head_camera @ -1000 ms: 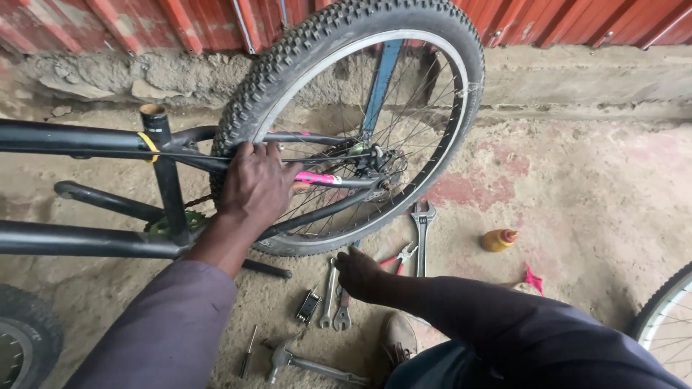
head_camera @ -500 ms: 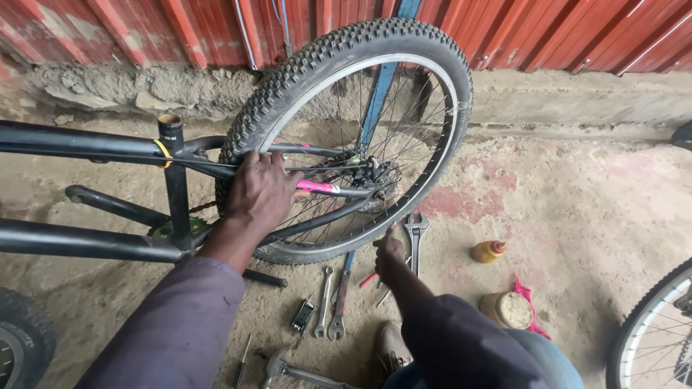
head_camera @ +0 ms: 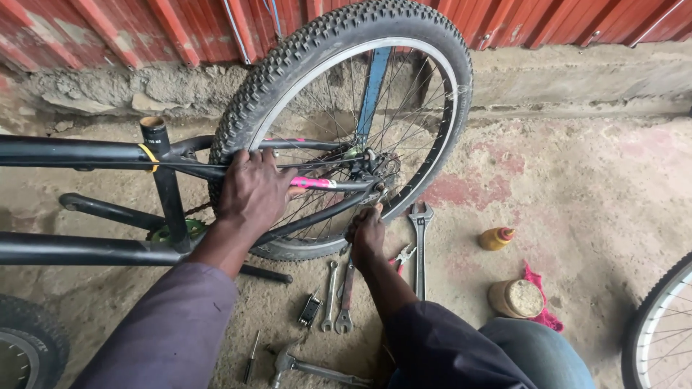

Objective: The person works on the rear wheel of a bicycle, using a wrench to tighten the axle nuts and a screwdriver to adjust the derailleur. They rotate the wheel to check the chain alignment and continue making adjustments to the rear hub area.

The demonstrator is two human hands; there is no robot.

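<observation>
Right hand [head_camera: 367, 234] has risen from the tools to the knobbly black bicycle wheel [head_camera: 303, 57] hub (grip unclear); left hand [head_camera: 252, 189] still clasps the black frame stay [head_camera: 108, 153].

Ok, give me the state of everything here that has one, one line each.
Bike frame: lying on its side.
Wheel: mounted in the frame.
Left hand: gripping the frame by the tyre.
Right hand: at the axle; what it holds is hidden.
Wrench: flat on the ground.
Spanners: flat on the ground.
Yellow bottle: on its side, capped.
Tub: open.
</observation>
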